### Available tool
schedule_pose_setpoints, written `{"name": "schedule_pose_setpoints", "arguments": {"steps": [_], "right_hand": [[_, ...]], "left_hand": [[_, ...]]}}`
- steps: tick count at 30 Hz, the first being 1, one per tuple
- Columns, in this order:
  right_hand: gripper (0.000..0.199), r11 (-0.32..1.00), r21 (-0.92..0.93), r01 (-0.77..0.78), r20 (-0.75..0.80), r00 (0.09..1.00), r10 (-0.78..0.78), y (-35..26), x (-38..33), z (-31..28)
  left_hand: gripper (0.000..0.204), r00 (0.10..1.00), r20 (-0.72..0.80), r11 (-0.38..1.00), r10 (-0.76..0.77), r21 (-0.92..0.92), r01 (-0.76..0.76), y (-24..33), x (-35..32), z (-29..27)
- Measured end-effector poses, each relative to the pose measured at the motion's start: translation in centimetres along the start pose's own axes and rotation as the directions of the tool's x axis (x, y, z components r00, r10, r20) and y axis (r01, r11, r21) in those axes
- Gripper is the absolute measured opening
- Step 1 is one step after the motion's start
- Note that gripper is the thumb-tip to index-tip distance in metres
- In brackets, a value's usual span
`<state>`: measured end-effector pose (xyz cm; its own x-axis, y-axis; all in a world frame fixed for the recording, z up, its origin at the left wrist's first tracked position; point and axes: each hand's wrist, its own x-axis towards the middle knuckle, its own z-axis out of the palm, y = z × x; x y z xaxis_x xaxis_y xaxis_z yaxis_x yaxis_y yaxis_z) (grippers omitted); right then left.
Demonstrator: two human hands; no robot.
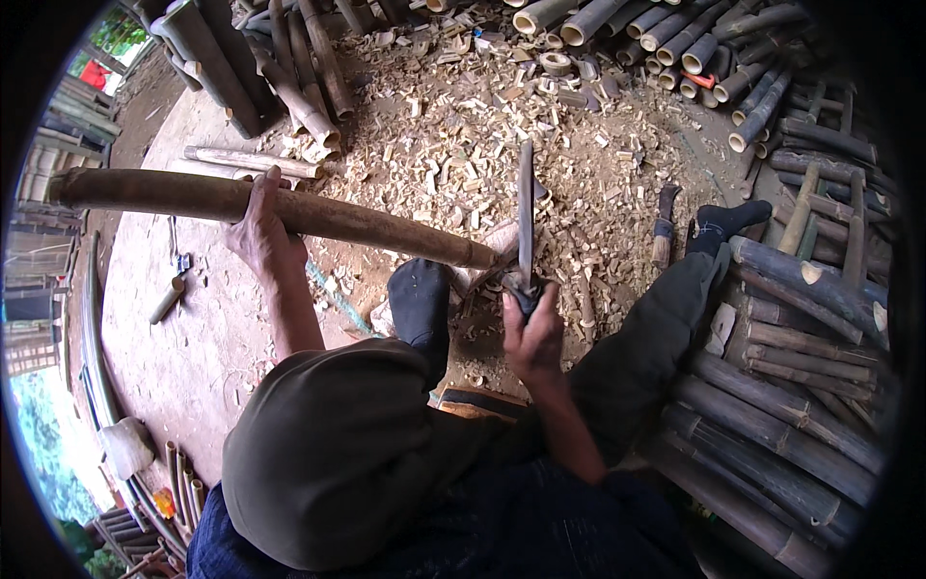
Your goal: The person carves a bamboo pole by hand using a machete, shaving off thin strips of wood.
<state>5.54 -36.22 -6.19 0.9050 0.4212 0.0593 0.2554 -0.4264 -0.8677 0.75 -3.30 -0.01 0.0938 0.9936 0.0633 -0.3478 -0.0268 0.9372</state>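
Observation:
My left hand [262, 230] is wrapped round a thick brown bamboo pole [367, 224]. The pole lies slantwise across the front of me, its far left end higher in the picture. Its right end comes down beside a pale piece of wood [494, 241], and whether the two touch I cannot tell. In my right hand [534, 336] is a long knife [526, 203], gripped by its dark handle, with the blade pointing away from me. The blade stands just right of the pole's end. My dark-socked left foot [419, 304] is under the pole, near that same end.
Bamboo shavings [453, 145] cover the ground ahead. A curved blade with a wooden handle [663, 241] lies near my right foot [728, 224]. Cut bamboo poles [675, 39] are piled at the far right, more poles [772, 434] at the near right. Bamboo lengths [299, 82] stand far left.

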Motion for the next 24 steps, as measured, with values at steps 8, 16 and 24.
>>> {"name": "schedule_pose_setpoints", "arguments": {"steps": [8,16,24], "right_hand": [[0.04,0.929,-0.319,-0.187,0.259,0.926,0.276,-0.6,1.3,-1.7],[0.049,0.887,-0.445,-0.121,0.28,0.922,0.266,8.5,-1.0,2.0],[0.04,0.997,-0.066,0.03,0.075,0.997,-0.025,-0.7,0.0,-1.2]], "left_hand": [[0.042,0.986,0.167,1.0,-0.022,-0.003,0.022,-0.2,0.6,-1.3],[0.05,0.959,0.283,0.993,-0.035,-0.097,0.065,0.1,-0.3,-1.2],[0.036,1.0,0.014,0.999,0.025,-0.038,-0.025,0.9,0.5,-1.8]]}}
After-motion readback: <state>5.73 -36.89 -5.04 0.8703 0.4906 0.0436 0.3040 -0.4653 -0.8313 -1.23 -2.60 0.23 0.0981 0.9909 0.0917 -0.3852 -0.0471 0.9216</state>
